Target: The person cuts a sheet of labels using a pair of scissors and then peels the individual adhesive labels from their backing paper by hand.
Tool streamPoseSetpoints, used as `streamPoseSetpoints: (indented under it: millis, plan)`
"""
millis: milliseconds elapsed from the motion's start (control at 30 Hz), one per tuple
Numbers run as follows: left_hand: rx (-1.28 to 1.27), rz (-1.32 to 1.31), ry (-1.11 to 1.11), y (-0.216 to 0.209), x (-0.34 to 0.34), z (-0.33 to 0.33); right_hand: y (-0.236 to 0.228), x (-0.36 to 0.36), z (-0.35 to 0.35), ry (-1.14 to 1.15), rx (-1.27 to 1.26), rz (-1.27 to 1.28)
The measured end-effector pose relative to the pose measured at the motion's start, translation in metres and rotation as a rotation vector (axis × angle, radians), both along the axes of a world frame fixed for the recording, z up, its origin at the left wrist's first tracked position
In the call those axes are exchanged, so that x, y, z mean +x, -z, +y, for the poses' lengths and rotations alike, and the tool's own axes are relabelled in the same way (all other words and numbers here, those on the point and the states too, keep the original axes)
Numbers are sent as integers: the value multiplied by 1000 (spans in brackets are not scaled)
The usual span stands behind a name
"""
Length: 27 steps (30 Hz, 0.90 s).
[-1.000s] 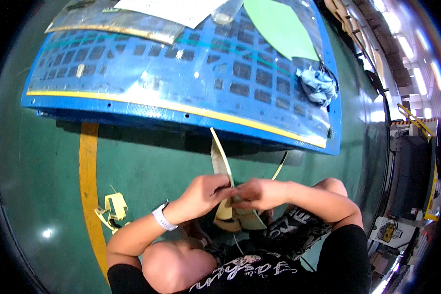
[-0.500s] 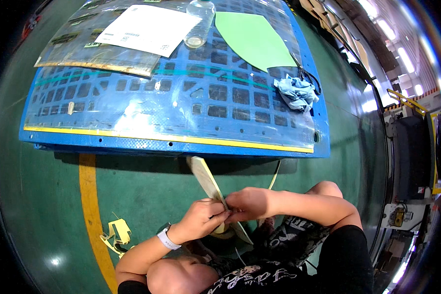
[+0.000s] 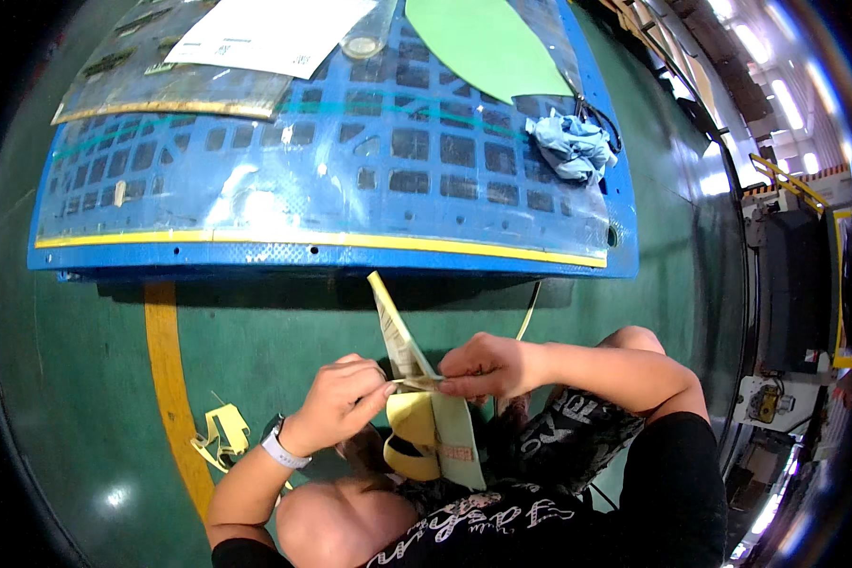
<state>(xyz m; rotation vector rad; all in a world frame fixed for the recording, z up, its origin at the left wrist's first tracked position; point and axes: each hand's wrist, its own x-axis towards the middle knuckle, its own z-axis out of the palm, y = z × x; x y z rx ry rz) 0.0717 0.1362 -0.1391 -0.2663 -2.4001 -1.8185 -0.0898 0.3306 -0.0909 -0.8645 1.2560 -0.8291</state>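
Blue platform [image 3: 398, 260] under clear sheet [image 3: 303, 213]; green floor [image 3: 85, 417], yellow line [image 3: 167, 360]; hands [image 3: 343, 396] grasping pale strip [image 3: 415, 381] and panel [image 3: 456, 431].

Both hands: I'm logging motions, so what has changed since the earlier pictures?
The left hand has moved left, away from the right hand; a thin pale strip now spans between them. The right hand stays at the panel; yellow scraps remain on the floor.

Pale green panel [image 3: 457, 440], yellowish edge, tilted, narrow strip [image 3: 413, 383] between left hand [image 3: 346, 393] and right hand [image 3: 483, 366]
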Motion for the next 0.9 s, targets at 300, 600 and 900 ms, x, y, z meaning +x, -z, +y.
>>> streamPoseSetpoints:
  millis: [300, 600, 900]
  plan:
    - [260, -48, -271, 20, -11, 32, 20, 3, -6, 146, 144, -55]
    - [754, -653, -71, 27, -12, 33, 49, 11, -6, -21, -194, 459]
    - [232, -567, 26, 18, -9, 28, 30, 17, -7, -81, 161, 22]
